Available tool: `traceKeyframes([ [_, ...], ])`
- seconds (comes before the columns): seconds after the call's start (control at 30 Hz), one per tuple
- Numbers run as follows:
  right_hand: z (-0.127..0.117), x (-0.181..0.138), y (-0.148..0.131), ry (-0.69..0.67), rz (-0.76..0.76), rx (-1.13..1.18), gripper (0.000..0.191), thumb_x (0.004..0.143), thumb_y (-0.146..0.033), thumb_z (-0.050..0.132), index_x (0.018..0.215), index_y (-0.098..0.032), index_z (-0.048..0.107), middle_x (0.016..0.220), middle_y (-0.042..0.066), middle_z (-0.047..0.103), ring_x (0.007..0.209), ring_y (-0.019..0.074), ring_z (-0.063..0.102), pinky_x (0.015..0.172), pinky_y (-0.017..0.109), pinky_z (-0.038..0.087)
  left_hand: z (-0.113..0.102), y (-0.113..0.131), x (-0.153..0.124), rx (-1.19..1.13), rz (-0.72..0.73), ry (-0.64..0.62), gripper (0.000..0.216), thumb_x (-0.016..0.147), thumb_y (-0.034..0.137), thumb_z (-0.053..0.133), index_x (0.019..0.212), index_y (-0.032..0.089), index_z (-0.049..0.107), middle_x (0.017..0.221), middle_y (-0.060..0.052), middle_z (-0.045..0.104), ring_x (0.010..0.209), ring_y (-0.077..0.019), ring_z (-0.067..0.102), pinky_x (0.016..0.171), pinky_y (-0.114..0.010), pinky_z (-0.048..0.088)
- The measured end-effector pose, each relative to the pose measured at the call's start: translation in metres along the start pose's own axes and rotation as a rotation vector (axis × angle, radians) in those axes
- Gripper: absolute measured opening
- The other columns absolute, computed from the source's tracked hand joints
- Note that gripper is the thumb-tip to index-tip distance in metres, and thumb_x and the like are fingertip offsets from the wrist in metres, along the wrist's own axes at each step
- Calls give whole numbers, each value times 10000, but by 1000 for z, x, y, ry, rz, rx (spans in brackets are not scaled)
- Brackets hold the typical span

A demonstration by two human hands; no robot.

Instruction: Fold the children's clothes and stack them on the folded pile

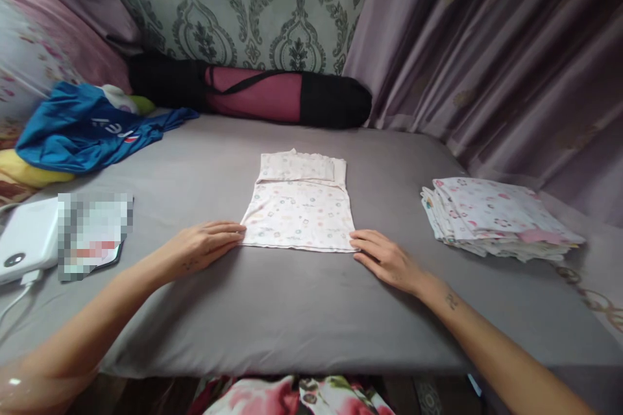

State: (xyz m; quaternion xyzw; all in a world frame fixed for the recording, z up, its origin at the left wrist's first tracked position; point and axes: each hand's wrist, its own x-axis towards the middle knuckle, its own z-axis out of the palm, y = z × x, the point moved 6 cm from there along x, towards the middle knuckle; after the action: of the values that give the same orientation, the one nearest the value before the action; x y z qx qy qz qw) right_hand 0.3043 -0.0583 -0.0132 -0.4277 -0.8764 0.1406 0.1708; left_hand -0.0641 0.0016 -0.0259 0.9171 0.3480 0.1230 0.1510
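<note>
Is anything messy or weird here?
The blue cloth at the left looks messy: it lies rumpled, while the white cloth between the left hand and right hand lies mostly flat. I see no spills.

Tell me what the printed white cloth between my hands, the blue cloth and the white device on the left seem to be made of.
Printed white cloth: probably matte cotton knit; it lies soft and shows no shine.
Blue cloth: perhaps polyester, judging by a slight sheen along its folds.
White device: likely smooth hard plastic, with rounded corners.
</note>
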Motion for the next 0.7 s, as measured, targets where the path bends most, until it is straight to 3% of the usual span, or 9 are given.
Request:
traceKeyframes([
  [0.3,-1,4,-4,-1,-45,-136,380,992,-192,326,1260,-235,592,1168,113,658,1085,229,605,941,422,524,-2,20,8,89,88,-65,331,970,275,384,1147,251,662,1181,-63,671,1000,-192,631,863,-304,524],
  [0.53,3,3,-2,14,-65,-151,442,967,-116,305,1333,-198,539,1202,122,649,1116,228,593,976,429,511,-1,17,5,44,86,-73,308,973,209,376,1177,223,607,1220,-69,635,1075,-169,598,913,-268,490],
  [0.7,-1,5,3,124,-23,-52,460,944,-93,325,1336,-224,526,1218,103,641,1151,213,589,990,415,505,-4,16,5,15,95,-80,309,967,191,390,1191,232,598,1254,-54,624,1094,-160,591,918,-250,484],
])
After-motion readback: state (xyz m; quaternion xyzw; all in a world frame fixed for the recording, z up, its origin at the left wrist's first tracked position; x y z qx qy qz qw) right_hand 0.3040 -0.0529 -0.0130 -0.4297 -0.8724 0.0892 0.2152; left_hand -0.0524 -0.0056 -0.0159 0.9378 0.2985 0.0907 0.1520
